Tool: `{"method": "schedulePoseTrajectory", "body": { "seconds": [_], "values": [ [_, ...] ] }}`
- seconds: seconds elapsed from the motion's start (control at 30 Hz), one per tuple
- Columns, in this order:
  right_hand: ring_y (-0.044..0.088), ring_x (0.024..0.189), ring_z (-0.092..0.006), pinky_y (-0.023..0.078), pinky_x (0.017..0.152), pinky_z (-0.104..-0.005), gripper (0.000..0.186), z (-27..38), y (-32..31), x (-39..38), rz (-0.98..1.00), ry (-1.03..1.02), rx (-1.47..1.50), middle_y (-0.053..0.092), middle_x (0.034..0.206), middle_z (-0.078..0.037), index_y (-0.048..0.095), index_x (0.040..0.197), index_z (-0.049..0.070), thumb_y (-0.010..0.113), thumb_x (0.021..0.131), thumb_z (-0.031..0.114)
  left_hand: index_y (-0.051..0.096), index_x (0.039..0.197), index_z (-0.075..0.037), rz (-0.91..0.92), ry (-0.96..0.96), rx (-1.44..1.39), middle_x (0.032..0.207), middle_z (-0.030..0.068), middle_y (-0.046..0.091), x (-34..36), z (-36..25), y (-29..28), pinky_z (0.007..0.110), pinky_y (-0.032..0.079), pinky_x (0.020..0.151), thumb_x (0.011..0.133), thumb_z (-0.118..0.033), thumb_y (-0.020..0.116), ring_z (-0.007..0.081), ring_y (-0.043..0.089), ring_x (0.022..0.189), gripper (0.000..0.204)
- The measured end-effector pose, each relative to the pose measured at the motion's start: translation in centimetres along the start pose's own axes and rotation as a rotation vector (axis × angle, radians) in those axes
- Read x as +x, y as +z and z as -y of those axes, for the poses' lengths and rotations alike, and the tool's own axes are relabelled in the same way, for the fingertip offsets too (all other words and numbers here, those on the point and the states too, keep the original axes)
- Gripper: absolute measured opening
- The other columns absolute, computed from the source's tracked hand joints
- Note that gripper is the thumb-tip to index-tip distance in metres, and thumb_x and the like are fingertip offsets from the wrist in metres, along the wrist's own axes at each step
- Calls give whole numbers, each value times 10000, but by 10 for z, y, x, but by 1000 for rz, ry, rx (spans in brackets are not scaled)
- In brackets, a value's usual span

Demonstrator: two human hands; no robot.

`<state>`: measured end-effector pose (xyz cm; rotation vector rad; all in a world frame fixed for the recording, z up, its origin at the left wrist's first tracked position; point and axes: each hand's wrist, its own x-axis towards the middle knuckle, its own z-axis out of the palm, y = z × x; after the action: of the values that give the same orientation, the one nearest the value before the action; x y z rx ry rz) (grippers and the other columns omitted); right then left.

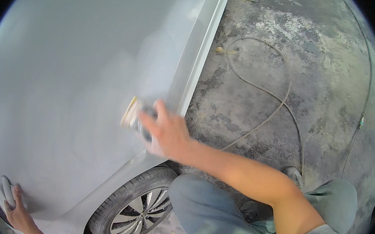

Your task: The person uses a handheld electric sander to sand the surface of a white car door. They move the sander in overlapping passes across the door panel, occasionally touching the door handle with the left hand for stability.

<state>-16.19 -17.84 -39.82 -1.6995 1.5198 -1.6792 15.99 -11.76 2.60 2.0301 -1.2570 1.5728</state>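
Note:
A sanding block (131,112) with a pale face and yellowish edge is in my right hand (167,131), pressed against the dull grey car body panel (86,83). Motion blurs both the block and the fingers, and the palm hides part of the block. Down at the far left, my left hand (16,211) closes round a grey door handle (6,188) on the same panel. Just below my right wrist, a wheel (138,219) with a black tyre and silver spokes sits in its arch.
On the stained concrete floor (260,124) to the right lies a looped hose (287,77), its lower end passing behind my right arm. Another thin hose (369,76) with a connector runs along the far right. My bent legs (213,215) are beside the wheel.

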Motion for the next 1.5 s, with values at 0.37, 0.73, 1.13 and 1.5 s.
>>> {"method": "schedulePoseTrajectory", "body": {
  "seconds": [0.37, 0.73, 1.13, 1.5],
  "values": [
    [660, 1077, -390, 555, 929, -487, 643, 24, -3, 30, -141, 449, 191, 556, 1224, -178, 608, 1323, 124, 876, 794, 372, 627, 1470, -325, -58, 410, 145, 1378, -69, 711, 29, 46, 54, 371, 472, 1167, 1115, -473, 460, 170, 667, 1282, 420],
    [686, 911, -403, 561, 838, -503, 590, 56, 10, 27, -171, 394, 216, 579, 1134, -202, 556, 1289, 100, 847, 827, 325, 599, 1497, -167, 78, 381, -162, 1315, 29, 745, 5, 21, 42, 388, 488, 1161, 1048, -452, 590, 197, 690, 1247, 532],
    [669, 916, -394, 553, 783, -510, 583, 69, 18, 17, -219, 481, 437, 532, 1122, -164, 539, 1305, 140, 839, 824, 275, 676, 1369, 44, 94, 136, -134, 1198, 202, 765, -21, -32, -27, 409, 575, 975, 838, -646, 787, 307, 751, 1063, 878],
    [655, 1004, -377, 544, 874, -481, 580, -35, -68, 168, -389, 731, 488, 570, 1114, -166, 557, 1276, 126, 862, 810, 287, 710, 1302, 54, 275, 37, -193, 1049, 149, 791, -13, -38, -42, 354, 553, 842, 895, -529, 805, 236, 737, 929, 717]
  ]
}}
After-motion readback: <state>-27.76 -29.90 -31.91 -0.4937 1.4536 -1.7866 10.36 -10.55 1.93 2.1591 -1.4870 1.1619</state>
